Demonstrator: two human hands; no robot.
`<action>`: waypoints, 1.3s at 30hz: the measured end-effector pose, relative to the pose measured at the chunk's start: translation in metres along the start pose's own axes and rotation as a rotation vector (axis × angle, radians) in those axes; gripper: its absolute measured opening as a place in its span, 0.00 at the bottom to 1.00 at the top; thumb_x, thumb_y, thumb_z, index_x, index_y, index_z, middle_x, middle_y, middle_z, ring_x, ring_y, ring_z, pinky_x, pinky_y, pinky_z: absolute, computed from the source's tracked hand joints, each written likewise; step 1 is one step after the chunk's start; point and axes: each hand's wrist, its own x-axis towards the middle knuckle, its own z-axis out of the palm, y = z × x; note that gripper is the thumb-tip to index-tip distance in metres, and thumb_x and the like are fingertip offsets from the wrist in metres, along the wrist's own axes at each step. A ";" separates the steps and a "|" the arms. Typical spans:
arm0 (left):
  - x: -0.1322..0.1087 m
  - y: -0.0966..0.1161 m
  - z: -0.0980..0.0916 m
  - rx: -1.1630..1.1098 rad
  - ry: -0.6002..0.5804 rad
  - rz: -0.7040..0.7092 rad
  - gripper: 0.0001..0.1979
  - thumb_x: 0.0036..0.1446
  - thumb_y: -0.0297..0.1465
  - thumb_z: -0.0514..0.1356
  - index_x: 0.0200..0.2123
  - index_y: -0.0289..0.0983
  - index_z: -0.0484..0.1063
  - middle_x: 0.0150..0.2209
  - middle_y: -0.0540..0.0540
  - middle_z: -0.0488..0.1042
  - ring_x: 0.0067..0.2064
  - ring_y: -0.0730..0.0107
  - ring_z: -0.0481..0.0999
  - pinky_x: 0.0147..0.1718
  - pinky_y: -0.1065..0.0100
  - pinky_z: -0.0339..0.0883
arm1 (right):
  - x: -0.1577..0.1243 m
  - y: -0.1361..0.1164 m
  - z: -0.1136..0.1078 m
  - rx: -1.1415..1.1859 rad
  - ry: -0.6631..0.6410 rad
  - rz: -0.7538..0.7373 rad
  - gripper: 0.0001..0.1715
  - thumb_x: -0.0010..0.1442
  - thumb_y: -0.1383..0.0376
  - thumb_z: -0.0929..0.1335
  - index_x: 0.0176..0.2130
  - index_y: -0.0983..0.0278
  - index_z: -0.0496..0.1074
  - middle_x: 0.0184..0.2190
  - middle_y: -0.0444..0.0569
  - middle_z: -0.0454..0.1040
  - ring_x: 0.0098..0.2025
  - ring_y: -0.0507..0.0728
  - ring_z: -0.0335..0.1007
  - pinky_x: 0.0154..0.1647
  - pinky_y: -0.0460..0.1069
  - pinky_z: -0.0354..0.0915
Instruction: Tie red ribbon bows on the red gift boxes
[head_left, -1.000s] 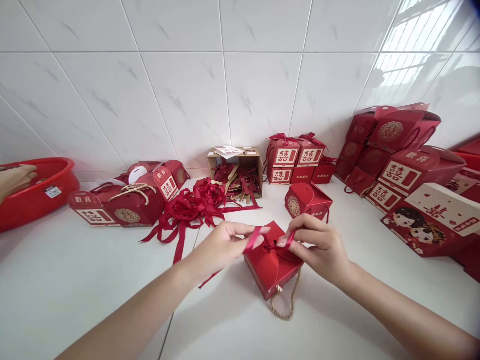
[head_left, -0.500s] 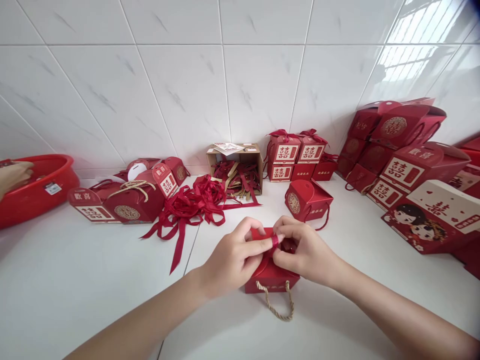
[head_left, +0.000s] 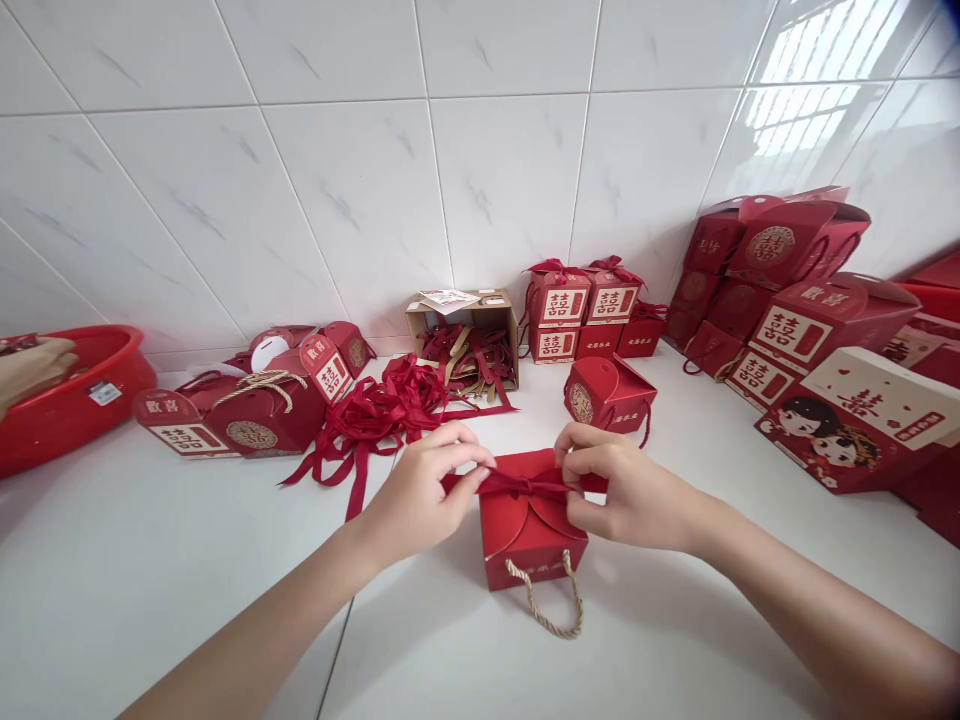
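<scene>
A small red gift box with a beige rope handle stands on the white tiled surface in front of me. A red ribbon runs across its folded top, stretched taut between my hands. My left hand pinches the ribbon's left end beside the box. My right hand pinches the right end at the box's other side. Both hands are closed on the ribbon.
A heap of loose red ribbons lies behind my left hand, next to an open cardboard box of ribbons. Tied red boxes stand at the wall, larger gift boxes pile up on the right, another person's hand rests in a red basin far left.
My hands were together over the box top looping the ribbon; now they have pulled apart sideways, drawing the ribbon tight across the top. The box has turned square to me.
</scene>
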 end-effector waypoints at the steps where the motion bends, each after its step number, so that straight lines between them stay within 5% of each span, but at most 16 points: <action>1: -0.002 -0.002 -0.004 0.035 -0.020 -0.045 0.09 0.60 0.27 0.55 0.35 0.37 0.75 0.36 0.46 0.69 0.29 0.74 0.69 0.27 0.72 0.65 | -0.002 0.002 -0.002 -0.030 -0.018 0.013 0.12 0.49 0.75 0.64 0.22 0.63 0.56 0.34 0.45 0.64 0.27 0.49 0.58 0.30 0.48 0.60; 4: -0.006 -0.004 -0.014 0.030 -0.114 -0.082 0.07 0.60 0.30 0.55 0.34 0.39 0.74 0.43 0.45 0.70 0.40 0.68 0.72 0.40 0.67 0.69 | -0.004 0.006 -0.004 -0.089 -0.036 0.001 0.10 0.51 0.74 0.64 0.23 0.63 0.58 0.36 0.46 0.64 0.31 0.51 0.61 0.34 0.49 0.63; 8: -0.004 -0.004 -0.014 -0.112 -0.256 -0.026 0.12 0.64 0.36 0.52 0.31 0.39 0.71 0.58 0.44 0.65 0.60 0.59 0.62 0.59 0.56 0.56 | -0.002 0.006 -0.001 -0.143 0.022 -0.054 0.09 0.54 0.73 0.63 0.25 0.63 0.59 0.42 0.51 0.66 0.43 0.57 0.64 0.44 0.54 0.65; 19: -0.007 -0.022 -0.005 0.528 0.074 0.139 0.13 0.62 0.34 0.54 0.28 0.40 0.73 0.54 0.44 0.71 0.57 0.48 0.61 0.48 0.45 0.53 | -0.016 0.007 0.009 -0.220 0.114 -0.034 0.11 0.55 0.74 0.63 0.25 0.63 0.57 0.46 0.53 0.66 0.45 0.60 0.64 0.42 0.57 0.66; 22: -0.014 -0.025 -0.006 0.473 0.085 0.122 0.11 0.62 0.33 0.54 0.29 0.40 0.72 0.52 0.44 0.72 0.57 0.48 0.62 0.50 0.46 0.54 | -0.017 0.010 0.011 -0.137 0.110 -0.055 0.11 0.57 0.73 0.62 0.27 0.62 0.57 0.48 0.53 0.65 0.48 0.61 0.64 0.45 0.57 0.65; 25: -0.018 -0.032 -0.010 0.187 -0.055 0.026 0.09 0.64 0.32 0.52 0.33 0.40 0.70 0.53 0.43 0.73 0.56 0.57 0.68 0.53 0.55 0.62 | -0.014 0.020 0.014 0.115 0.081 -0.112 0.07 0.60 0.67 0.64 0.38 0.60 0.59 0.56 0.55 0.59 0.59 0.61 0.58 0.55 0.59 0.61; 29: -0.026 -0.045 -0.010 -0.110 -0.121 -0.129 0.07 0.63 0.35 0.55 0.35 0.41 0.70 0.56 0.42 0.71 0.57 0.60 0.71 0.55 0.60 0.65 | -0.002 0.038 0.028 0.305 -0.131 -0.171 0.60 0.44 0.61 0.77 0.63 0.59 0.40 0.66 0.61 0.41 0.69 0.65 0.38 0.65 0.60 0.48; 31: -0.035 -0.050 -0.004 -0.197 -0.072 -0.172 0.07 0.63 0.36 0.55 0.41 0.42 0.70 0.57 0.42 0.70 0.59 0.58 0.69 0.56 0.59 0.64 | 0.003 0.043 0.040 0.318 -0.147 -0.216 0.64 0.42 0.63 0.77 0.65 0.58 0.39 0.63 0.60 0.46 0.66 0.64 0.46 0.64 0.58 0.52; 35: -0.057 -0.061 0.012 -0.363 0.044 -0.286 0.25 0.65 0.39 0.51 0.64 0.50 0.51 0.60 0.41 0.66 0.58 0.58 0.69 0.56 0.57 0.65 | 0.000 0.037 0.044 0.353 0.043 -0.353 0.52 0.38 0.64 0.78 0.57 0.56 0.55 0.53 0.52 0.55 0.58 0.61 0.58 0.56 0.54 0.62; 39: -0.068 -0.069 0.022 -0.453 0.027 -0.395 0.27 0.66 0.43 0.46 0.66 0.53 0.40 0.60 0.41 0.63 0.53 0.59 0.72 0.52 0.57 0.67 | -0.004 0.022 -0.007 0.297 0.386 -0.333 0.45 0.43 0.58 0.77 0.56 0.52 0.57 0.56 0.53 0.54 0.60 0.65 0.56 0.56 0.58 0.63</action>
